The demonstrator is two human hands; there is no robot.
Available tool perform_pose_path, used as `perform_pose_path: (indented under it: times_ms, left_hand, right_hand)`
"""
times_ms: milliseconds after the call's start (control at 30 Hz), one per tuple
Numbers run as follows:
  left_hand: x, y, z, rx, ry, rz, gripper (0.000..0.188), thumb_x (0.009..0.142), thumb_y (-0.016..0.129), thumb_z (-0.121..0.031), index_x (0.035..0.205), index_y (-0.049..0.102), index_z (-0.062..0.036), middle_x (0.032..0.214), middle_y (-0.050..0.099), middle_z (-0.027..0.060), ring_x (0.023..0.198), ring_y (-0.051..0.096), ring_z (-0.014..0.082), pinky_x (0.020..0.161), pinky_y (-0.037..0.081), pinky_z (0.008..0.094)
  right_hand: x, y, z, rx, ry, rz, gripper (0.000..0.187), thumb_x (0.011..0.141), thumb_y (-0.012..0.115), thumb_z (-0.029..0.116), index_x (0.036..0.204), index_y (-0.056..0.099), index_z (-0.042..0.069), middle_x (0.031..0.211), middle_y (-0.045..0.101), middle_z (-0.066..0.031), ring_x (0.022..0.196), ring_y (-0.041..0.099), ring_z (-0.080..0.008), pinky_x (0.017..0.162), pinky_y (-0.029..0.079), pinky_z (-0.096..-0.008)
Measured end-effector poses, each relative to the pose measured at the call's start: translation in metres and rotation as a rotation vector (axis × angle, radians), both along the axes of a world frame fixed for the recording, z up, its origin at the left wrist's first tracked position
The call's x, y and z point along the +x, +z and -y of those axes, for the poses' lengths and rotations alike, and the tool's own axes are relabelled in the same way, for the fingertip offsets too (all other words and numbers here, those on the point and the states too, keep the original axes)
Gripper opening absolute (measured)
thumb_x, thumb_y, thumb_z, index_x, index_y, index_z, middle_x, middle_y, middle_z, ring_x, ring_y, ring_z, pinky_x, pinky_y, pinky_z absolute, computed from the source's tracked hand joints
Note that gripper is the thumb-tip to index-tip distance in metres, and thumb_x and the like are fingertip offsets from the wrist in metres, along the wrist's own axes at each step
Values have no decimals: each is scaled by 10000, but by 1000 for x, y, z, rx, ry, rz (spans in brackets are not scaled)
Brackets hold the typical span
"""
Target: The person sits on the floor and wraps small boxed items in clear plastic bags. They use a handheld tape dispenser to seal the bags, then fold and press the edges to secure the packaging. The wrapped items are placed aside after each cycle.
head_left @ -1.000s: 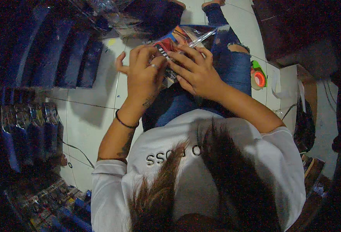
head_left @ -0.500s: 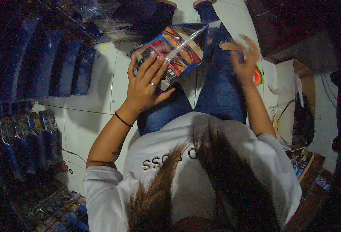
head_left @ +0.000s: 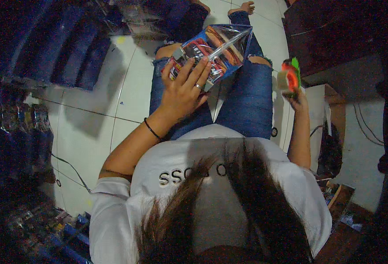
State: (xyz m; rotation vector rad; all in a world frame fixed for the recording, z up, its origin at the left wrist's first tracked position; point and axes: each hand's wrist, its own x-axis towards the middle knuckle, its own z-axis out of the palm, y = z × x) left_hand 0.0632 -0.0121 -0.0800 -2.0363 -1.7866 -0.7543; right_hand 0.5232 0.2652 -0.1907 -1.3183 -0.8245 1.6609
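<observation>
A clear-wrapped package [head_left: 222, 50] with blue, red and orange printed card inside rests over my thighs, its far right corner folded to a point. My left hand [head_left: 185, 86] lies over its near left part, fingers stretched across the print and gripping it. Out to the right, above the floor beside my leg, my right hand [head_left: 298, 104] is closed around the lower end of an orange and green tape dispenser [head_left: 291, 75]. The dispenser is raised and somewhat blurred, and most of the right fingers are hidden by it.
Rows of dark blue wrapped packs [head_left: 75, 61] stand at the left, with more packs [head_left: 20, 123] nearer. A thin cable [head_left: 73, 169] runs over white floor tiles [head_left: 95, 149]. Dark furniture [head_left: 330, 31] stands far right; a black bag-like item [head_left: 330, 147] sits below it.
My right hand went from being open and bare near my knee to holding the tape dispenser, lifted from the floor at the right. The package and left hand shifted slightly right.
</observation>
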Motion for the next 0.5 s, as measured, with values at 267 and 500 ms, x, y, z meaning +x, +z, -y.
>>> perform_pose_path:
  times_ms: [267, 500]
  left_hand:
    - [-5, -3, 1, 51, 20, -20, 762, 653, 725, -271, 1362, 467, -161, 1435, 428, -7, 1256, 414, 202, 981, 224, 460]
    - [-8, -9, 0, 53, 19, 38, 707, 598, 778, -285, 1256, 552, -161, 1306, 525, 0, 1262, 412, 209, 965, 242, 487]
  right_hand:
    - [-283, 244, 88, 1328, 418, 614, 647, 793, 690, 240, 1367, 402, 163, 1199, 569, -134, 1013, 602, -238, 922, 451, -361]
    - [-411, 320, 137, 922, 1063, 1178, 352, 731, 600, 185, 1008, 679, -18, 892, 664, -184, 838, 642, -284, 767, 501, -369]
